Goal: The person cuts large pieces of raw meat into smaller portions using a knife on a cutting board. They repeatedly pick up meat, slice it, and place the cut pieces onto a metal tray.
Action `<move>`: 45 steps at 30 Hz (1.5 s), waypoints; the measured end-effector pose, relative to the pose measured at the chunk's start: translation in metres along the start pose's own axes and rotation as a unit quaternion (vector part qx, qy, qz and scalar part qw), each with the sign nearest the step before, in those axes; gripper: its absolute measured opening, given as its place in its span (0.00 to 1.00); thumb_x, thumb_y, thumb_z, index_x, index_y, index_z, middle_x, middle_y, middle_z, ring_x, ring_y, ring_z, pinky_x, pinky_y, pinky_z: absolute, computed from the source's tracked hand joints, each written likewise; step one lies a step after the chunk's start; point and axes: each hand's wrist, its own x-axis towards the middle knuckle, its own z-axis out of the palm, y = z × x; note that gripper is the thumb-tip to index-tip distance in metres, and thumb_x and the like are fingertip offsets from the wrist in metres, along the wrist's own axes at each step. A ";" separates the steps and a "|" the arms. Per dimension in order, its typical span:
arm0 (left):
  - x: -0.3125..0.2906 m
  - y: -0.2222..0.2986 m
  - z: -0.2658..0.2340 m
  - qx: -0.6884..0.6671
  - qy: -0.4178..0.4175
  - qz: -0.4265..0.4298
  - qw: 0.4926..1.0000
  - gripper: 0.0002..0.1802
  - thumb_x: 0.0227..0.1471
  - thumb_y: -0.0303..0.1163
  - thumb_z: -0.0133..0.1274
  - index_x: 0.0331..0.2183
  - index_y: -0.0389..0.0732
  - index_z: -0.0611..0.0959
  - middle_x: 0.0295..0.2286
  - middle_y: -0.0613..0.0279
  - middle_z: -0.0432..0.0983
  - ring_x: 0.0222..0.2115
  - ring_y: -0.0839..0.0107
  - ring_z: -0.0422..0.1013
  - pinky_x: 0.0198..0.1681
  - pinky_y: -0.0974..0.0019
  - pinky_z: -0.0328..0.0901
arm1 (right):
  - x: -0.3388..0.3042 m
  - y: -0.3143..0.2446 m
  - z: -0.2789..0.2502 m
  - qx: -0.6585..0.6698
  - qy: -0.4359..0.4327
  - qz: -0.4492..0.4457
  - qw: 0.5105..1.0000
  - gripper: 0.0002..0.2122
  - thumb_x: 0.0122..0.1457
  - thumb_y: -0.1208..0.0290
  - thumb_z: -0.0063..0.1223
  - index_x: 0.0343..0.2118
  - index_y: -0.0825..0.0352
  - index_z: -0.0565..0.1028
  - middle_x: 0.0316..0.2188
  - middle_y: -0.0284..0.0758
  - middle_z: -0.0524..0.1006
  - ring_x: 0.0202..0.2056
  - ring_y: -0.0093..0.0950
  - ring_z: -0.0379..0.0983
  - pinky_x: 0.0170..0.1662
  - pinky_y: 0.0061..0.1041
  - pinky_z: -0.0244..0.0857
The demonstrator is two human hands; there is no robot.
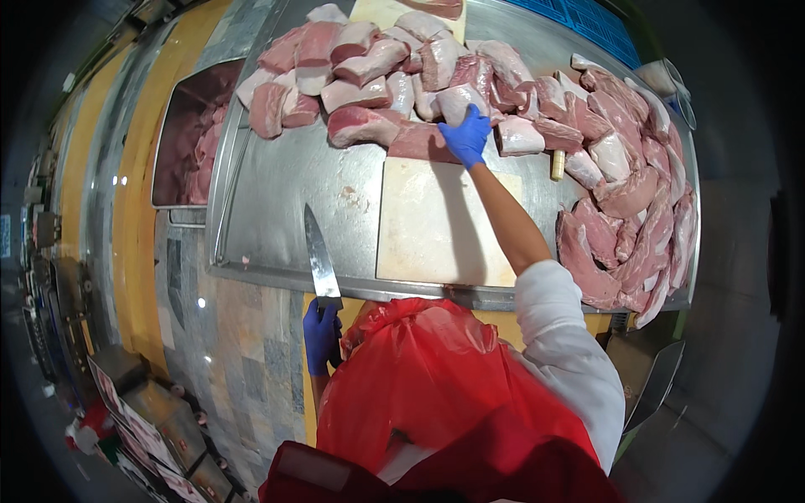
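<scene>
My left hand, in a blue glove, is closed round the handle of a long knife. The blade points up and away over the near edge of the steel table. My right hand, also gloved in blue, reaches across a white cutting board. Its fingers grip the near side of a pale, fat-covered pork piece at the front of a heap. Just left of that hand, a long pink pork loin piece lies along the far edge of the board.
Cut pork chunks are heaped along the far side of the steel table. Longer pork strips pile up at the right. A yellowish handle sticks out beneath meat. A steel tub with meat stands left; a blue crate lies beyond.
</scene>
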 end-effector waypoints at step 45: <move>0.004 -0.005 0.003 0.038 -0.059 0.053 0.996 0.14 0.60 0.31 0.52 0.46 0.39 0.79 0.19 0.67 0.71 0.17 0.80 0.65 0.20 0.70 0.62 | -0.081 0.127 -0.142 0.073 0.033 -0.184 0.980 0.26 0.42 0.80 0.62 0.50 0.65 0.76 0.47 0.43 0.76 0.53 0.43 0.70 0.59 0.38 0.61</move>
